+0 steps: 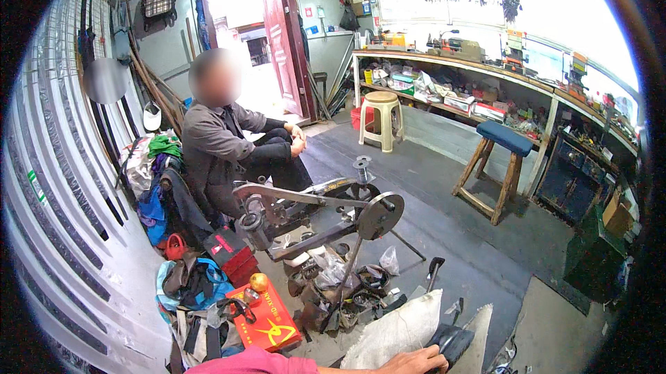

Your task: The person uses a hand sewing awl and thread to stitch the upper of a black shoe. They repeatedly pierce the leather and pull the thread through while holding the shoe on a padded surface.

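Small workshop: metal machine (312, 199) with big wheel (380, 216), counter (430, 58) lined with equipment (514, 46), shelf (416, 100) beneath crammed with supplies (428, 87).

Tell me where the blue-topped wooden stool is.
In the head view, the blue-topped wooden stool stands on the floor at the right, in front of the workbench and right of the beige plastic stool.

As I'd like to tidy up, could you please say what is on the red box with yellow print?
A round orange thing and a dark strap-like thing lie on the red box, hiding the surface beneath.
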Available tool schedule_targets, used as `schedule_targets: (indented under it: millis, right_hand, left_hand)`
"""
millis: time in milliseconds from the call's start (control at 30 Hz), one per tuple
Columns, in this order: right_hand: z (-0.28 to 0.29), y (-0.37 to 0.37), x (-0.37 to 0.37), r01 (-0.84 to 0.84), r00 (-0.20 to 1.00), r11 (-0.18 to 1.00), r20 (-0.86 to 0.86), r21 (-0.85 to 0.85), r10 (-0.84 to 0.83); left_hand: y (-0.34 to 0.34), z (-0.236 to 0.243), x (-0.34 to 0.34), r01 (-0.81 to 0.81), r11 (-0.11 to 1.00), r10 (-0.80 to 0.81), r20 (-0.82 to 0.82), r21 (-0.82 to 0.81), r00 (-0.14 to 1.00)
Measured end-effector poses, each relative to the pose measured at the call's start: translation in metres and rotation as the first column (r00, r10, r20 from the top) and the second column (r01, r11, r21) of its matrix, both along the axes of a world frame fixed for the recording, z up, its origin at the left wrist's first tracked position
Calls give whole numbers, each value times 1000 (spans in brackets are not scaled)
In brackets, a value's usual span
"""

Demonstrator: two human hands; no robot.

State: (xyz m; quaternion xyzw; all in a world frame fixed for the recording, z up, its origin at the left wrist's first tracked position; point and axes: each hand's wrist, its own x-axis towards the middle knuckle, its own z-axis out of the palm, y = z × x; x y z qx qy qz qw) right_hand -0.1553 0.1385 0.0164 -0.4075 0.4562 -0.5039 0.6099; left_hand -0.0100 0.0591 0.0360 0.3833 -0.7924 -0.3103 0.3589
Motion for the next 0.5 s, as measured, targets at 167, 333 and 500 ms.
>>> schedule_targets:
  millis: [167,333,500]
  right_hand:
    - [-1,2,4,19,989,999,-149,-51,-26]
    - [-4,10,12,94,995,995,-7,-34,-95]
    - [-2,10,11,185,974,982,-130,-29,-187]
  left_hand:
    - [-7,-17,-2,8,1000,-6,-76,24,997]
    - [-6,-19,-3,43,998,-37,-129,41,991]
    - [-10,-16,4,0,988,-22,-144,-153,989]
